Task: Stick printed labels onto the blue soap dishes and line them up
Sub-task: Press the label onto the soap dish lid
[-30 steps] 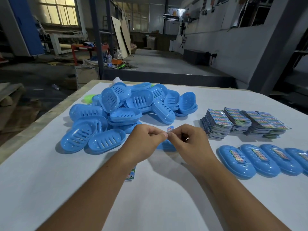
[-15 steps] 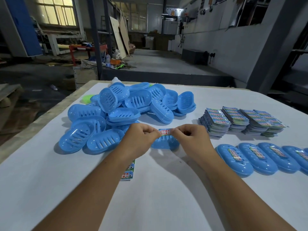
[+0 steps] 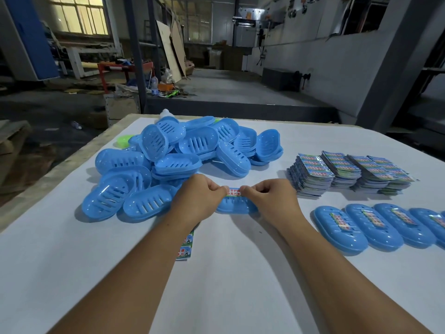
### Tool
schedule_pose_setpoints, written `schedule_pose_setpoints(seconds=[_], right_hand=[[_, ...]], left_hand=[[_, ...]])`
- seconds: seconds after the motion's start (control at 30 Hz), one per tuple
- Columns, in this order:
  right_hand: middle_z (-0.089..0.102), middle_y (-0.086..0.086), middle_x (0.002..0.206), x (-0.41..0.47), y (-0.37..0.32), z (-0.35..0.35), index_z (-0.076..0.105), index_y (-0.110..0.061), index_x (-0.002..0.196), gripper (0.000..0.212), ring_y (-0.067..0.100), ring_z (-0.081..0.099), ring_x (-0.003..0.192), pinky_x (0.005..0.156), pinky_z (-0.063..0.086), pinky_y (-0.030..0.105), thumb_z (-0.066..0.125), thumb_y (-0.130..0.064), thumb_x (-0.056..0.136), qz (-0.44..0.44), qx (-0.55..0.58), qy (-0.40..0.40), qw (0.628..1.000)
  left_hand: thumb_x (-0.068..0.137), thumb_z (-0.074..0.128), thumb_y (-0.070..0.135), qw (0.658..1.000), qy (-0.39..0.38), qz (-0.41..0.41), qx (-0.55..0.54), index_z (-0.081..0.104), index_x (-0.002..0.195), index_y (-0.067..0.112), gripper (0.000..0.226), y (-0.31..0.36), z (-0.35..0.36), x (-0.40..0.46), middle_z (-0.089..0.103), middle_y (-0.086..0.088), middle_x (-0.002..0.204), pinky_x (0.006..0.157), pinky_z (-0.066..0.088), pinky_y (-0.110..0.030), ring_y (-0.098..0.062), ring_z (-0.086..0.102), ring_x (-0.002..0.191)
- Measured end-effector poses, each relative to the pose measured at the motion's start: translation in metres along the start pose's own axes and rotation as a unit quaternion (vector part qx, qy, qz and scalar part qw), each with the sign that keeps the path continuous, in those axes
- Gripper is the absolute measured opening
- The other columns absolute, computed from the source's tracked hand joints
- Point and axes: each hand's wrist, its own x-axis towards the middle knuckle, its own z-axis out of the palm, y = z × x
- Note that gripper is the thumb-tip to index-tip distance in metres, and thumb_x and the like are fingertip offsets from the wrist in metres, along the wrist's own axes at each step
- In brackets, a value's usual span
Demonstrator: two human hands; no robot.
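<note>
The label (image 3: 233, 191) hangs stretched between your two hands, its long axis running left to right, and it sits directly above the blue soap dish (image 3: 237, 205) lying on the white table (image 3: 240, 273) with its own long axis the same way. Your left hand (image 3: 201, 200) pinches the label's left end and your right hand (image 3: 271, 198) pinches the right end, fingers curled in on both. The dish lies just below and slightly toward you from the grip, equally near either hand, so the press looks like a straight drop. To your right, the labelled dishes (image 3: 375, 225) form a row; behind them stand the label stacks (image 3: 346, 172), and the unlabelled pile (image 3: 183, 160) lies to your left.
</note>
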Motion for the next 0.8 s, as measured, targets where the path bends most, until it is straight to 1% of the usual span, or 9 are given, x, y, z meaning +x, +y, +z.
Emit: schedule_pose_setpoints(seconds=[0.13, 0.3, 0.4, 0.53, 0.6, 0.67, 0.73, 0.77, 0.8], right_hand=[[0.063, -0.009, 0.051, 0.0, 0.001, 0.0, 0.07, -0.019, 0.055, 0.03, 0.003, 0.051, 0.044, 0.05, 0.041, 0.025, 0.078, -0.041, 0.074, 0.011, -0.011, 0.006, 1.0], [0.065, -0.012, 0.053, -0.002, 0.0, 0.0, 0.07, -0.02, 0.057, 0.027, 0.002, 0.054, 0.045, 0.049, 0.039, 0.024, 0.077, -0.04, 0.074, 0.01, -0.035, 0.011, 0.999], [0.066, -0.011, 0.058, -0.003, -0.002, 0.001, 0.069, -0.022, 0.058, 0.025, 0.005, 0.061, 0.056, 0.052, 0.044, 0.026, 0.077, -0.041, 0.074, -0.006, -0.073, 0.022, 0.997], [0.064, -0.012, 0.066, -0.005, -0.004, 0.002, 0.067, -0.026, 0.064, 0.024, 0.011, 0.061, 0.068, 0.056, 0.041, 0.027, 0.076, -0.045, 0.074, -0.036, -0.143, 0.041, 0.988], [0.062, -0.012, 0.082, -0.006, -0.003, 0.0, 0.067, -0.028, 0.083, 0.023, 0.012, 0.059, 0.08, 0.065, 0.042, 0.029, 0.077, -0.048, 0.075, -0.043, -0.148, 0.047, 0.987], [0.063, -0.006, 0.104, -0.007, 0.0, -0.003, 0.066, -0.026, 0.111, 0.038, 0.014, 0.059, 0.097, 0.079, 0.045, 0.03, 0.074, -0.048, 0.08, -0.068, -0.15, 0.034, 0.986], [0.06, -0.005, 0.131, -0.009, -0.001, -0.005, 0.062, -0.026, 0.131, 0.049, 0.015, 0.056, 0.12, 0.097, 0.042, 0.026, 0.069, -0.046, 0.087, -0.13, -0.148, -0.028, 0.98], [0.056, -0.006, 0.142, -0.012, -0.004, -0.006, 0.06, -0.028, 0.136, 0.05, 0.013, 0.051, 0.13, 0.103, 0.037, 0.023, 0.067, -0.044, 0.089, -0.166, -0.147, -0.068, 0.973], [0.053, -0.009, 0.146, -0.015, -0.007, -0.006, 0.058, -0.03, 0.138, 0.05, 0.011, 0.048, 0.133, 0.106, 0.035, 0.021, 0.066, -0.043, 0.09, -0.196, -0.149, -0.105, 0.963]], left_hand=[[0.081, 0.068, 0.052, 1.0, 0.0, 0.009, 0.025, 0.071, 0.064, 0.021, 0.035, 0.002, 0.001, -0.003, 0.06, 0.013, 0.047, 0.063, 0.05, -0.03, -0.016, 0.06, 0.058], [0.078, 0.07, 0.054, 0.998, 0.02, 0.018, 0.05, 0.067, 0.06, 0.027, 0.033, 0.005, 0.002, -0.006, 0.064, 0.012, 0.055, 0.062, 0.049, -0.029, -0.011, 0.063, 0.065], [0.075, 0.07, 0.059, 0.991, 0.059, 0.041, 0.115, 0.062, 0.06, 0.032, 0.032, 0.008, 0.003, -0.009, 0.058, 0.016, 0.06, 0.061, 0.042, -0.027, -0.015, 0.063, 0.074], [0.075, 0.071, 0.057, 0.983, 0.088, 0.059, 0.147, 0.054, 0.061, 0.032, 0.033, 0.011, 0.004, -0.01, 0.051, 0.016, 0.064, 0.062, 0.04, -0.029, -0.019, 0.062, 0.078], [0.076, 0.068, 0.057, 0.985, 0.081, 0.056, 0.14, 0.054, 0.067, 0.032, 0.03, 0.01, 0.004, -0.01, 0.054, 0.014, 0.068, 0.064, 0.042, -0.03, -0.019, 0.061, 0.079], [0.081, 0.063, 0.057, 0.988, 0.069, 0.051, 0.132, 0.057, 0.077, 0.032, 0.026, 0.009, 0.004, -0.009, 0.061, 0.01, 0.073, 0.065, 0.042, -0.031, -0.019, 0.06, 0.079], [0.088, 0.055, 0.055, 0.99, 0.063, 0.045, 0.118, 0.058, 0.085, 0.031, 0.024, 0.008, 0.004, -0.009, 0.065, 0.008, 0.079, 0.067, 0.041, -0.032, -0.021, 0.06, 0.082], [0.091, 0.051, 0.053, 0.991, 0.063, 0.044, 0.106, 0.058, 0.086, 0.031, 0.023, 0.007, 0.004, -0.009, 0.066, 0.007, 0.082, 0.069, 0.042, -0.033, -0.022, 0.06, 0.083], [0.093, 0.048, 0.05, 0.992, 0.065, 0.042, 0.096, 0.057, 0.087, 0.031, 0.023, 0.007, 0.003, -0.008, 0.067, 0.006, 0.084, 0.07, 0.043, -0.035, -0.024, 0.06, 0.084]])
